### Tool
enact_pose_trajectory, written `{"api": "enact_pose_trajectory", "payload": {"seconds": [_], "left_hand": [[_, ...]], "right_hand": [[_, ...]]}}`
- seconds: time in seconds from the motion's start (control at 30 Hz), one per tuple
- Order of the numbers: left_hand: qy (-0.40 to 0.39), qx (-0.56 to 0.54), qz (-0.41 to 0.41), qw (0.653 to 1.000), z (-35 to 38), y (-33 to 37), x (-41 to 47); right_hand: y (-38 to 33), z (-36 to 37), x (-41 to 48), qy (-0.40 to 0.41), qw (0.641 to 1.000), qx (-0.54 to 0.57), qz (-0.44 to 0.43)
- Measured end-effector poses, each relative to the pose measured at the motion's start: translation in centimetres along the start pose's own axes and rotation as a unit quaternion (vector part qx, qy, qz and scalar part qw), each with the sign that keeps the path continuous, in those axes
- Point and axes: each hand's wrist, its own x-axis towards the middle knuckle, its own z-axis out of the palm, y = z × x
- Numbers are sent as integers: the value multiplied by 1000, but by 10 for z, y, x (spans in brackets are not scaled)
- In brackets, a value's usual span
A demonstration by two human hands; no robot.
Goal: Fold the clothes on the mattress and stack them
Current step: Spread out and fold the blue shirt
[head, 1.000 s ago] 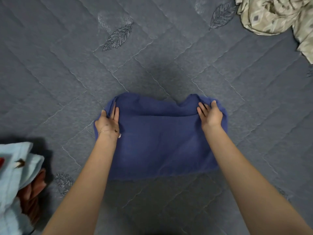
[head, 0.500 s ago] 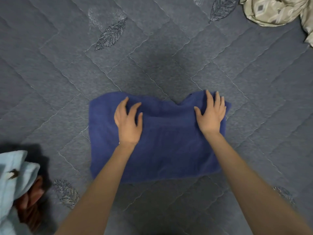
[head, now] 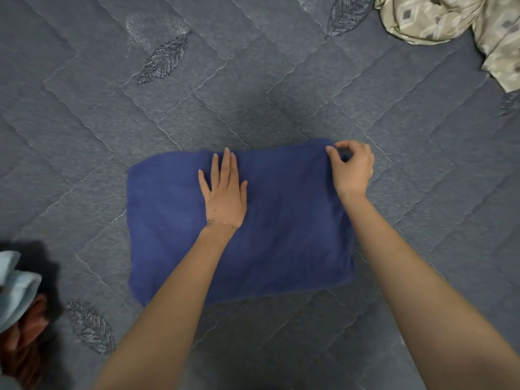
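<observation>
Cloth [head: 284, 237] under flat left grip [head: 225, 199]; right grip [head: 353, 173] pinches far corner.

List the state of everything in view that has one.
blue cloth: folded into a flat rectangle on the mattress.
left hand: flat, pressing the blue cloth's middle.
right hand: pinching the blue cloth's far right corner.
patterned cloth: crumpled, unfolded, far right.
light blue cloth: piled with a brown cloth, near left; fold unclear.
</observation>
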Motion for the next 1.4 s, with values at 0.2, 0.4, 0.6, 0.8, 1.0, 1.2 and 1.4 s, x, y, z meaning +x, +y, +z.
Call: {"api": "enact_pose_trajectory", "payload": {"seconds": [0.2, 0.4, 0.6, 0.8, 1.0, 1.2, 1.4], "left_hand": [[28, -14, 62, 998, 7, 8, -47], [93, -114, 190, 971, 41, 25, -114], [43, -117, 300, 946, 71, 77, -157], [-5, -37, 228, 973, 82, 120, -152], [80, -281, 217, 931, 73, 104, -156], [67, -494, -2, 867, 26, 19, -180], [96, -582, -208, 780, 3, -76, -200]], "right_hand": [[38, -21, -29, -88, 991, -65, 76], [71, -25, -71, -116, 972, 92, 183], [72, -17, -67, -114, 955, 206, 180], [66, -12, -45, -132, 967, 180, 127], [51, -16, -59, -129, 966, 202, 96], [-16, 8, -106, -147, 943, 291, 71], [-91, 62, -161, -231, 934, 269, 39]]}}
